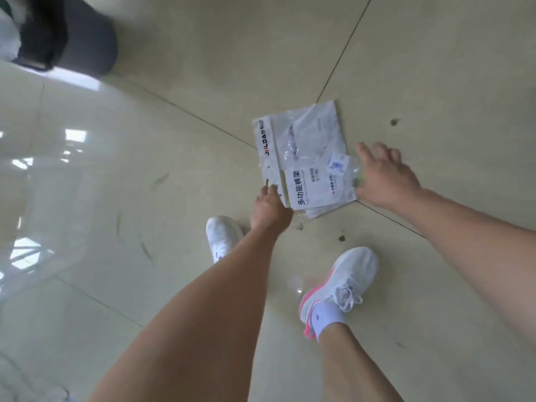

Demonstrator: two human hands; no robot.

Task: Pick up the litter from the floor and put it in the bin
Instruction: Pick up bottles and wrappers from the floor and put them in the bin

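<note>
**Bright daylight, heavy glare on the left, soft all over**

The scene is lit brightly and evenly, pretty much flat daylight. Strong glare is thrown across the glossy beige tiled floor (87, 175) on the left side, where window-shaped reflections are blown out to white. The right half is left matte and easier to read. Shadows are barely cast; only faint soft ones are seen under the white knit trainers (348, 282).

Sharpness is lacking everywhere, with compression smear. The dark grey round plastic bin (87, 39) in the top-left corner is badly motion-blurred. Tile joints are bent by wide-angle distortion, and the forearms are stretched toward the bottom edge. Print on the clear crinkled plastic packaging (304, 158) is kept half legible, with small highlights caught on its wrinkles.
</note>
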